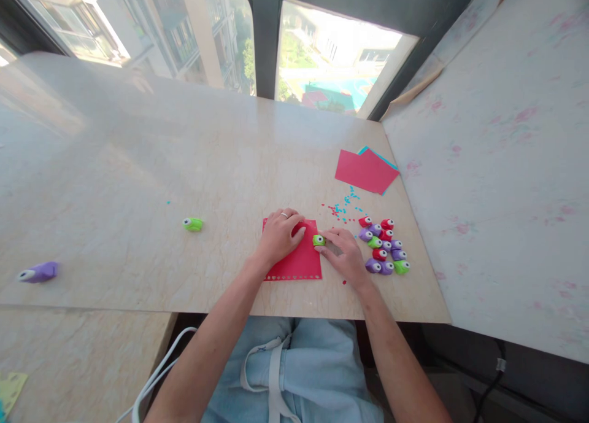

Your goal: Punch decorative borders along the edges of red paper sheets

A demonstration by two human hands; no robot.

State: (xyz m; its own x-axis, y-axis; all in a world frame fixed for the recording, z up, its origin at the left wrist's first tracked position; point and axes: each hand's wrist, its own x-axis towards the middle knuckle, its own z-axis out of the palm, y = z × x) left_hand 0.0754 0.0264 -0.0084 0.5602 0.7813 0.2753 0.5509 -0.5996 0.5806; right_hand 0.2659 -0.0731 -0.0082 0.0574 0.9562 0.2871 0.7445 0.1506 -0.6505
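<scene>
A sheet of red paper [294, 264] lies on the counter in front of me, with a row of small punched holes along its near edge. My left hand [281, 236] rests on the sheet's upper left part, pressing it down, with thumb and index finger apart. At the right edge of the sheet, my right hand [341, 251] grips a small green craft punch [318, 240] between thumb and fingers. The punch touches the paper's edge; whether the edge sits inside its slot I cannot tell.
Several purple, red and green craft punches [385, 245] cluster at the right. Behind lie red and blue confetti [340, 209] and stacked coloured paper [365, 171]. A green punch [192, 225] and a larger purple punch [38, 272] stand leftward. A wall [497, 165] bounds the right side.
</scene>
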